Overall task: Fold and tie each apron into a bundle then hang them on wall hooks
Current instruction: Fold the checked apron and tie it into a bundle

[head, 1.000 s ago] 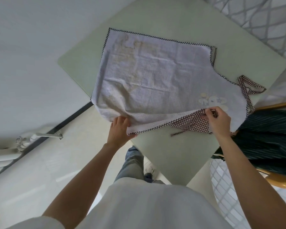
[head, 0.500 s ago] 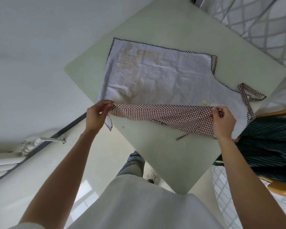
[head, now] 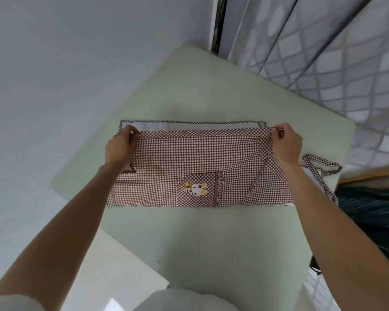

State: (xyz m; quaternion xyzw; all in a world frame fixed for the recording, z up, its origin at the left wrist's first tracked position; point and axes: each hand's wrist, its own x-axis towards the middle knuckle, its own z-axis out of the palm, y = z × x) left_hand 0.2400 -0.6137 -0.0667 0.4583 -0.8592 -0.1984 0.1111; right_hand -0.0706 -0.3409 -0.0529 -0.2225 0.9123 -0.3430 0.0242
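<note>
Apron [head: 189,167] lies folded lengthwise left-to-right on table [head: 211,243], both hands [head: 119,148] [head: 286,144] pinching its far corners.

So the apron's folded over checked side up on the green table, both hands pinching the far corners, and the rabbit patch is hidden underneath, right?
Not quite. In the head view the rabbit patch shows on top of the apron, on its pocket. The rest holds: checked side up on the green table, left hand and right hand pinching the far corners.

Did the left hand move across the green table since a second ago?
Yes. The left hand carried the brown checked apron's edge from the pale green table's near side toward its far side.
</note>
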